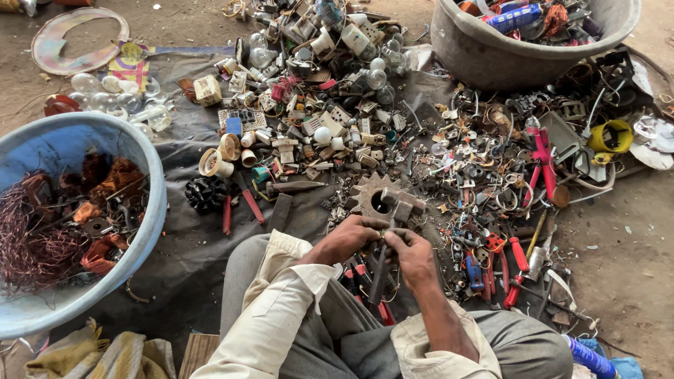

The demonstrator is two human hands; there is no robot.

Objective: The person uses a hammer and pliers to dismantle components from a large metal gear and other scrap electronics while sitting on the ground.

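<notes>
A small scrap piece (385, 233), too small to identify, is being held between both hands just above the person's lap, in front of a rusty toothed gear (379, 196). The left hand (349, 238) is closing around it from one side, fingers curled tight; the right hand (413, 256) is pinching it from the other, apparently working a dark, slim hand tool (379, 277) whose shaft is pointing down between the knees. Judged from this posture, the step in hand is the prying or stripping apart of one salvaged part. The next move would call for a steady left-hand hold and a controlled lever or pull from the right, so that the piece is not slipping free.

Red-handled pliers (500, 261) and screwdrivers are lying just to the right on the dark ground sheet (189, 245). Beyond the gear, a broad heap of broken switches, plugs and bulb parts (316, 105) is spreading outward. A blue basin (151, 175) is holding copper wire at far left; a grey tub (463, 49) of mixed scrap is standing at upper right.
</notes>
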